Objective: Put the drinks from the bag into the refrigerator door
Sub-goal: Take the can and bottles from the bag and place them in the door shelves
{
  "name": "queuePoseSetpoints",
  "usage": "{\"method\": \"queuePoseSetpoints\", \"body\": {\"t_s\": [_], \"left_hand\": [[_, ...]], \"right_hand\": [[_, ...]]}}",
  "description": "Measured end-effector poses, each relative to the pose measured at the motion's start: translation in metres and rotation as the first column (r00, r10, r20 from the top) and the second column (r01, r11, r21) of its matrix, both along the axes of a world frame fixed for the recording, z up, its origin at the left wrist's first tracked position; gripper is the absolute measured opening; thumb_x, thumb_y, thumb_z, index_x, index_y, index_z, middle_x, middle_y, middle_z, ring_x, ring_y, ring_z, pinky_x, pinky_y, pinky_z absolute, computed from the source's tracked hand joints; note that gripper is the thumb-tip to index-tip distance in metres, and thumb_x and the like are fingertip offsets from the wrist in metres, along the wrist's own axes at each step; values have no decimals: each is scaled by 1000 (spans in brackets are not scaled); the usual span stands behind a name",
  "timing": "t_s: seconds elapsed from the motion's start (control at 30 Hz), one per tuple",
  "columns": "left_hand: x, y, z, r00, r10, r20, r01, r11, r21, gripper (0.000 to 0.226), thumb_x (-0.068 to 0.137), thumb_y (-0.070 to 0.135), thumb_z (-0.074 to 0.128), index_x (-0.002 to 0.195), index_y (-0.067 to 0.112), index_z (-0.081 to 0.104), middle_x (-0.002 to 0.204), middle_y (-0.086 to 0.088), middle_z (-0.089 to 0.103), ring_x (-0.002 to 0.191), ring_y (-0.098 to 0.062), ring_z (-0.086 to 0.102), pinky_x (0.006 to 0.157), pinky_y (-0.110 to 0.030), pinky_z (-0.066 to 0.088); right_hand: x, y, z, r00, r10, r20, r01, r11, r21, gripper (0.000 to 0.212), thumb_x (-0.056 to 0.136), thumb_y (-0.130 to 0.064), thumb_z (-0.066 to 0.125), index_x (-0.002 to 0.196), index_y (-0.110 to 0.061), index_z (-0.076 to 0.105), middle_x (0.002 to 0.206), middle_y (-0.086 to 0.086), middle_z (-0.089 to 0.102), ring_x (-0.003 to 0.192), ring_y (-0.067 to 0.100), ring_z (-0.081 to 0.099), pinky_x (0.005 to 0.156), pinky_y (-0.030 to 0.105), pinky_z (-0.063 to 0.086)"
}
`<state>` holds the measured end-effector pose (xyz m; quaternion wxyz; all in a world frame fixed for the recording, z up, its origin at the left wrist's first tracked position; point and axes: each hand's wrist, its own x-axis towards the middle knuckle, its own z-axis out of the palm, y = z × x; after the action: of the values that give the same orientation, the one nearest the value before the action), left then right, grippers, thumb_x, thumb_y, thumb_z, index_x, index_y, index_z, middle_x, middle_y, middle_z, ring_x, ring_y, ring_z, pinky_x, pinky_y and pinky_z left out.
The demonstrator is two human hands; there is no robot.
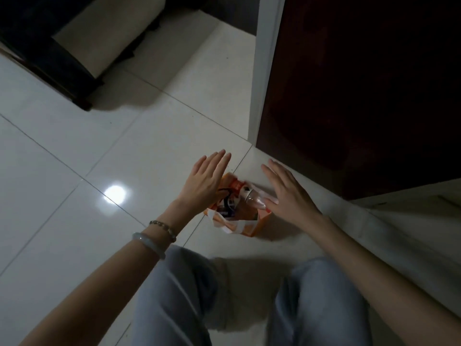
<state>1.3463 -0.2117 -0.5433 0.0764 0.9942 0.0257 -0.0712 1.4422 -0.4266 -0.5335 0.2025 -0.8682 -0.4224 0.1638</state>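
An orange and white plastic bag (245, 224) stands on the pale tiled floor in front of my knees. A clear bottle with a white cap (253, 197) sticks out of its top, and darker items show inside. My left hand (205, 179) hovers flat over the bag's left side, fingers apart, holding nothing. My right hand (287, 192) hovers at the bag's right side with fingers spread, close to the bottle but not gripping it. A dark red-brown refrigerator door (361, 96) rises at the right, shut as far as I can tell.
A white door frame (264, 71) runs up just left of the dark door. A dark-framed seat with a cream cushion (104, 36) stands at the upper left. My knees in light trousers (249, 295) fill the bottom. A pale ledge (411, 221) lies at the right.
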Motion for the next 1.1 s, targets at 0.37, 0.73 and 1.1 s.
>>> {"method": "queuePoseSetpoints", "body": {"t_s": [0.37,0.73,1.1], "left_hand": [[4,-38,-150,989,146,33,-140,982,-130,73,83,31,67,143,5,33,150,-17,29,138,-34,26,113,-42,21],[16,-55,-196,753,609,-250,-627,779,10,33,95,36,45,111,8,48,110,-10,56,98,-24,54,81,-31,47],[24,-56,-211,653,597,-466,-599,784,164,32,93,38,51,106,9,51,82,-1,55,71,-16,56,60,-25,46]], "right_hand": [[22,8,-143,993,101,63,-102,995,22,73,82,-17,66,143,-6,27,151,15,27,140,26,23,109,29,18],[20,-8,-179,986,165,-36,-164,986,5,66,79,-18,70,136,-6,40,127,12,53,115,25,51,95,35,47],[20,-16,-208,992,102,-73,-106,993,-53,46,81,-22,65,123,-8,52,114,9,59,104,25,56,84,38,52]]}}
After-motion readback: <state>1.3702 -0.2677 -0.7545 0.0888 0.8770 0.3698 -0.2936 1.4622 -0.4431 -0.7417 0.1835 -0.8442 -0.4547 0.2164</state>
